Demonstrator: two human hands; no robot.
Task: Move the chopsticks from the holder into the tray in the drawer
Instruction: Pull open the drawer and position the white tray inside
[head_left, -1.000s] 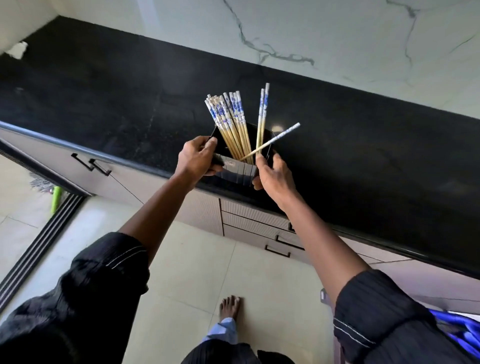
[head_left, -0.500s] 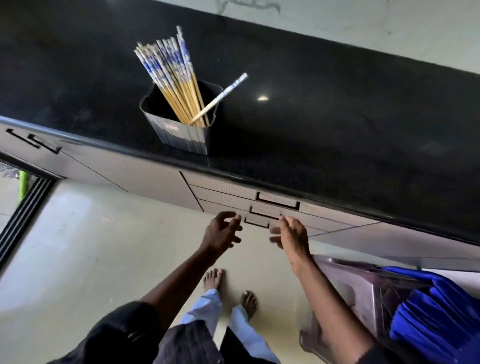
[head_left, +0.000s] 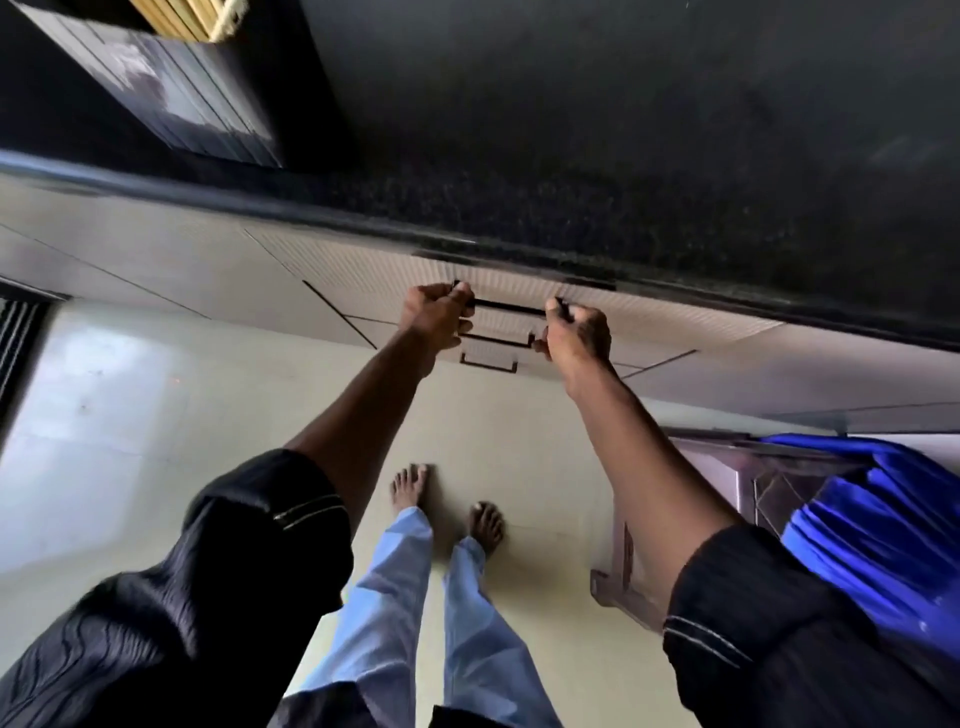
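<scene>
The dark ribbed chopstick holder (head_left: 176, 98) stands on the black countertop (head_left: 623, 130) at the top left; only the bamboo lower ends of the chopsticks (head_left: 182, 15) show at the frame's top edge. Below the counter edge, my left hand (head_left: 436, 317) is closed on the left end of the top drawer's black handle (head_left: 511, 307), and my right hand (head_left: 576, 332) is closed on its right end. The drawer front (head_left: 519, 288) sits flush with the cabinet. No tray is visible.
Two more drawers with black handles (head_left: 488, 366) sit below the top one. A clear plastic stool (head_left: 727, 493) with blue cloth (head_left: 878, 530) on it stands at the right. My bare feet (head_left: 447, 504) are on the pale tiled floor.
Both hands left the holder on the counter, dropped below the counter edge, then rose and closed on the top drawer's handle. The view tilted down and moved closer to the cabinet.
</scene>
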